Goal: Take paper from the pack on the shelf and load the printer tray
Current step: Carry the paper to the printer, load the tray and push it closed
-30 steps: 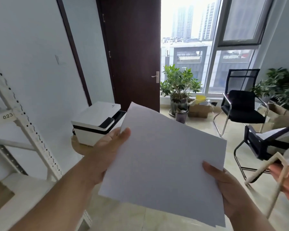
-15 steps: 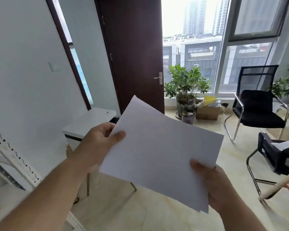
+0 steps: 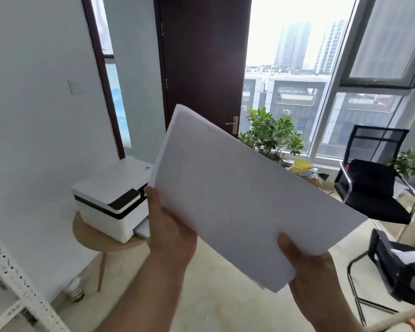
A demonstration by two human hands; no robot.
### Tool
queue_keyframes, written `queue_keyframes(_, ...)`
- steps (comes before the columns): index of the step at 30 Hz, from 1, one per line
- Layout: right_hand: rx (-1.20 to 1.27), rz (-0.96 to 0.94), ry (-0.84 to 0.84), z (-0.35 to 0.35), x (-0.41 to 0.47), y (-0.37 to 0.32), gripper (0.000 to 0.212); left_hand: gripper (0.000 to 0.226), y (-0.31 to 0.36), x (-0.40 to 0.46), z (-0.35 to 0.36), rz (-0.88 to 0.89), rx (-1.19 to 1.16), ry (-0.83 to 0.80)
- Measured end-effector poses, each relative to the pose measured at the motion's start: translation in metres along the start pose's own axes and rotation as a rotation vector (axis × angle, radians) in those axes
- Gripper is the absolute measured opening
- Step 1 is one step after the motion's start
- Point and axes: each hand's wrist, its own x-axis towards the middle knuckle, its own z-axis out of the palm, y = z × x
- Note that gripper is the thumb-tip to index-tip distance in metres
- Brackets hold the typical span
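1. At the far left I see a pale perforated shelf upright [image 3: 22, 291] slanting across the corner, well left of the printer [image 3: 110, 200].
2. The printer, white with a dark band, sits on a small round wooden table [image 3: 91, 240] against the white wall [image 3: 34, 116]. A pale tray or flap [image 3: 143, 230] sticks out low at the printer's front; I cannot tell whether it holds anything.
3. Just right of the printer, my left hand [image 3: 170, 236] grips the near-left edge of the paper stack [image 3: 237, 200], thumb on top, fingers hidden beneath.
4. The paper stack is held in the air, tilted, its left edge overlapping the printer's right side in my view and not touching it.
5. Behind the stack stands a dark wooden door [image 3: 201, 68] with a metal handle [image 3: 234, 123].
6. My right hand [image 3: 314, 274] clamps the stack's near-right corner, thumb on top.
7. Right of the printer, beyond the stack, a potted plant [image 3: 271, 135] stands by the tall window [image 3: 321, 80]. The beige tiled floor [image 3: 213, 303] spreads below.
8. Farthest right of the printer are a black mesh chair [image 3: 374, 188] and a second dark chair [image 3: 398, 274].
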Motion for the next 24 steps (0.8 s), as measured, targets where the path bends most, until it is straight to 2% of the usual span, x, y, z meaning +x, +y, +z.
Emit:
queue_keyframes(3,0.033,0.022,-0.036,0.001,0.022,0.001,0.033,0.070,0.005,0.026,-0.002,-0.009,-0.045,0.021)
queue_keyframes(7,0.043,0.008,-0.031,0.011,0.060,0.007,0.040,0.051,0.015,0.070,0.004,-0.036,-0.072,0.058)
queue_keyframes(11,0.079,-0.002,-0.027,0.023,0.100,0.017,0.046,0.062,0.025,0.114,0.012,-0.033,-0.058,0.065)
queue_keyframes(15,0.088,0.012,-0.032,0.034,0.133,0.029,0.040,0.037,0.026,0.157,0.006,-0.025,0.025,0.106)
queue_keyframes(20,0.089,0.032,-0.004,0.036,0.169,0.046,0.043,0.060,0.026,0.191,0.006,0.020,0.070,0.134)
queue_keyframes(24,0.085,0.089,-0.026,0.029,0.200,0.055,0.039,0.052,0.013,0.213,-0.001,-0.017,0.096,0.178)
